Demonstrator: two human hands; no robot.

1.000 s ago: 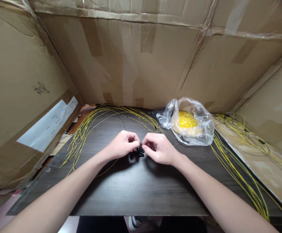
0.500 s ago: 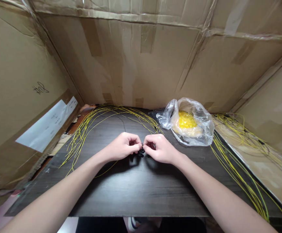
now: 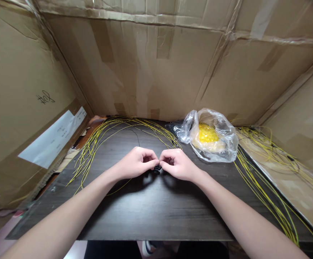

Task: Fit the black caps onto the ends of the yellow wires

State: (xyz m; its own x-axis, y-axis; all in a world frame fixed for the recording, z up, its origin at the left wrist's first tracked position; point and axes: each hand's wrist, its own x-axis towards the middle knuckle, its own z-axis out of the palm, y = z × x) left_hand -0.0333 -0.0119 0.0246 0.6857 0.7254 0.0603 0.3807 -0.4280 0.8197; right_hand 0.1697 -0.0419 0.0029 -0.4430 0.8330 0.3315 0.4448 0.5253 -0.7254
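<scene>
My left hand [image 3: 140, 162] and my right hand [image 3: 178, 164] meet over the middle of the dark table, each with thumb and forefinger pinched. Their fingertips almost touch. From under my left hand a thin yellow wire [image 3: 121, 188] trails back toward my left forearm; its end is hidden in the pinch. Whatever my right fingertips grip is too small to make out. Just below the fingertips is a little cluster of black parts [image 3: 157, 170], partly covered by my fingers.
A clear plastic bag [image 3: 228, 147] of small yellow pieces [image 3: 208, 133] stands at the back right, beside a bag of black pieces [image 3: 176, 128]. Yellow wires [image 3: 91, 138] arc along the back left; more wires [image 3: 264, 190] lie at the right. A cardboard wall [image 3: 145, 72] encloses the table [image 3: 156, 216].
My fingertips have drawn closer together, and the bit of yellow that showed between them is now covered. Fewer of the black parts show below my left fingers.
</scene>
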